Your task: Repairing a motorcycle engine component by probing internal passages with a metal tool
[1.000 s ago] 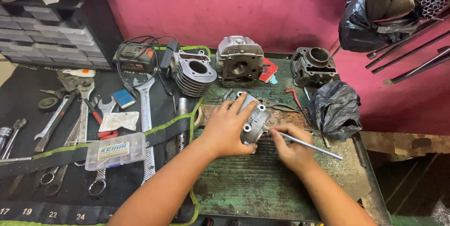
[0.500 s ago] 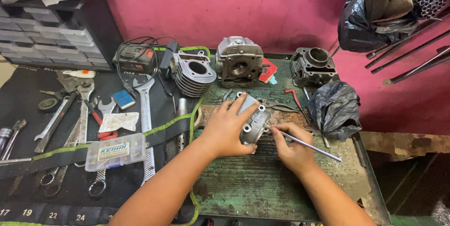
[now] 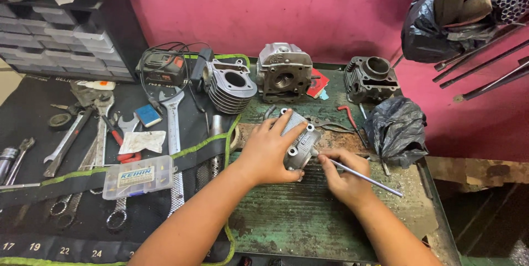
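Note:
My left hand (image 3: 270, 147) presses down on a small grey metal engine part (image 3: 300, 147) lying on the worn green workbench (image 3: 286, 222). My right hand (image 3: 341, 175) pinches a thin metal rod (image 3: 366, 179) like a pen, its tip against the right edge of that part. The rod slants off to the lower right. Both forearms reach in from the bottom of the view.
Behind the hands stand a finned cylinder (image 3: 228, 85), a cylinder head (image 3: 284, 72) and another cylinder block (image 3: 371, 78). A crumpled black plastic bag (image 3: 397, 128) lies at right. A black mat at left carries spanners (image 3: 172, 128), a clear parts box (image 3: 138, 176) and pliers.
My right hand and the rod have shifted slightly toward the engine part. My left hand stays on the part.

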